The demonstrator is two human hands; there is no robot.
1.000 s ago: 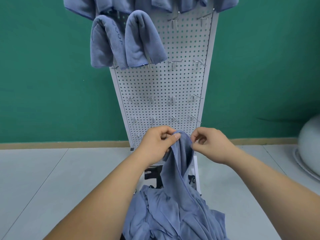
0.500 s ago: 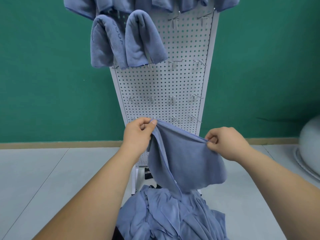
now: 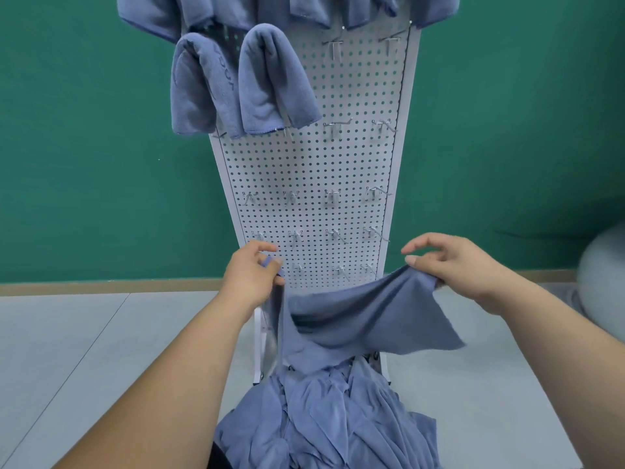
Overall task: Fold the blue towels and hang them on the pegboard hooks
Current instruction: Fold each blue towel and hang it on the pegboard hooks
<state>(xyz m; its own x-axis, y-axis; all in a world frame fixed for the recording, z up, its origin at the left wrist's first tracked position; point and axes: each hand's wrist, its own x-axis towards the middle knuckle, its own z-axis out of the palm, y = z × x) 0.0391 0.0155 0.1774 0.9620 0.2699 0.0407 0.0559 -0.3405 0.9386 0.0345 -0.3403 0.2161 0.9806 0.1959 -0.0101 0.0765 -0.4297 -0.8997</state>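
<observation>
Now left hand (image 3: 252,274) pinches towel (image 3: 365,319), right hand (image 3: 456,265) grips it, forefinger lifted

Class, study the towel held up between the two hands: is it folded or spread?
Spread, not folded: the left hand and right hand hold the towel apart by its top edge; it hangs loose.

We see a pale grey tiled floor (image 3: 84,350). At 12 o'clock the white pegboard stand (image 3: 311,170) rests on it. At 6 o'clock sits a pile of blue towels (image 3: 331,421); at 3 o'clock, a grey rounded object (image 3: 603,282).
</observation>
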